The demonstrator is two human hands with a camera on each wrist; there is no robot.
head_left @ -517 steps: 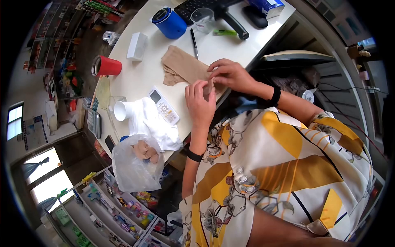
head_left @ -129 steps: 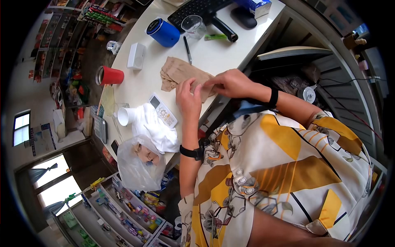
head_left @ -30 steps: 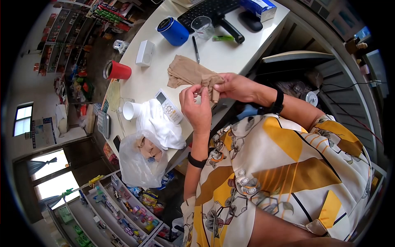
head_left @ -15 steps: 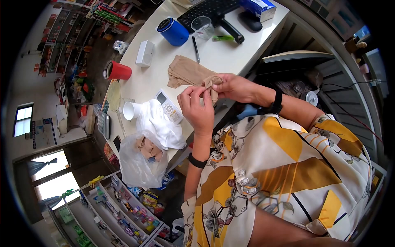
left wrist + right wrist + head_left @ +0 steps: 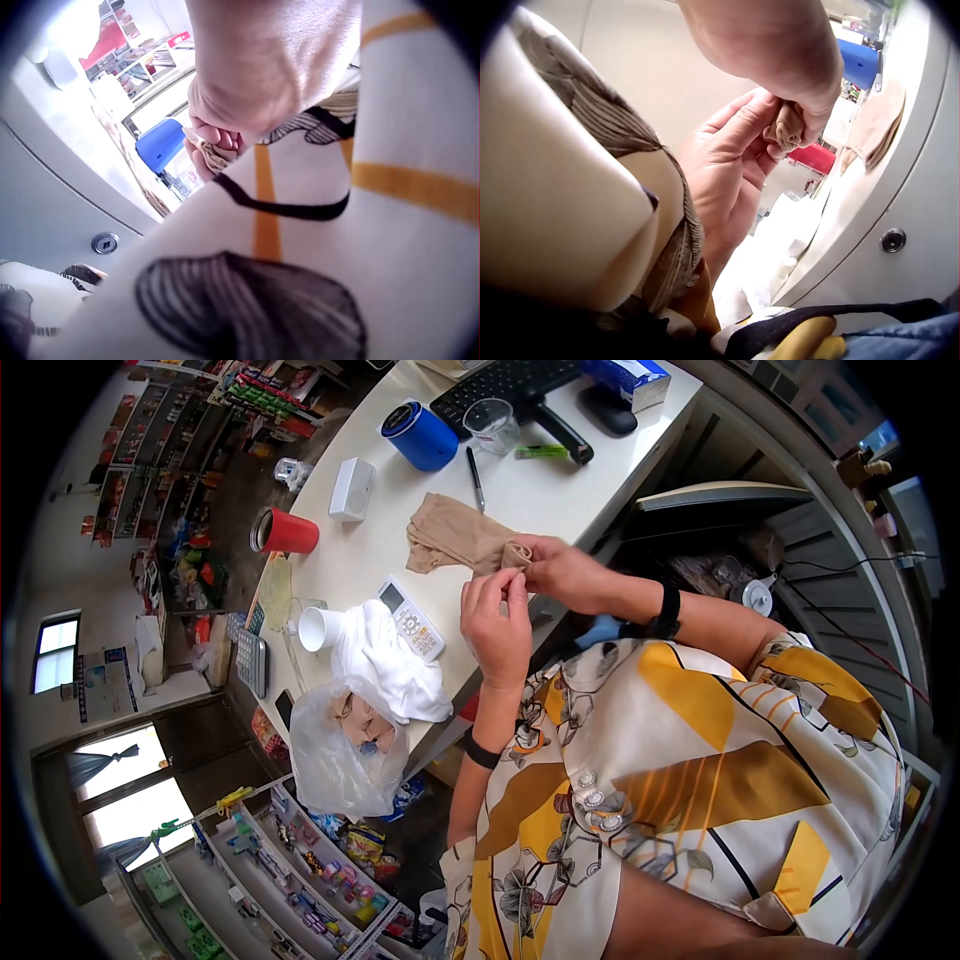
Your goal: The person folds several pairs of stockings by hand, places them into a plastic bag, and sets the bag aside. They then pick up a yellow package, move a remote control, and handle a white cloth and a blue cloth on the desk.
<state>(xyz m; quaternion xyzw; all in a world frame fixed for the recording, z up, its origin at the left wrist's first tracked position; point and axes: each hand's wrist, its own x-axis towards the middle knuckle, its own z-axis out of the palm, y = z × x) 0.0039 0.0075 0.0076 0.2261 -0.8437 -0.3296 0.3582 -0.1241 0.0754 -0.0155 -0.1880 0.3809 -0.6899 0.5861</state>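
A thin tan stocking (image 5: pixel 452 537) lies flattened along the counter's front edge, its near end bunched up and lifted between both hands. My right hand (image 5: pixel 570 576) grips that bunched end, fingers curled round it. From below, my left hand (image 5: pixel 497 625) pinches the same roll between thumb and fingertips. In the right wrist view the gathered stocking (image 5: pixel 786 129) shows between the left thumb and the right fingers. Mostly wrist and sleeve fill the left wrist view, with curled fingers (image 5: pixel 217 136) on a bit of cloth behind them.
On the counter (image 5: pixel 380 550) stand a white remote-like device (image 5: pixel 412 622), white cloth (image 5: pixel 385 665), a plastic bag (image 5: pixel 345 760) of tan items, a red cup (image 5: pixel 288 531), a white box (image 5: pixel 352 490), a blue canister (image 5: pixel 420 438), a pen (image 5: pixel 475 478) and a scanner (image 5: pixel 562 432).
Since a second ago, the left hand has shifted right and the stocking's gathered end has become a tighter roll. Earlier, the stocking lay flatter under both hands.
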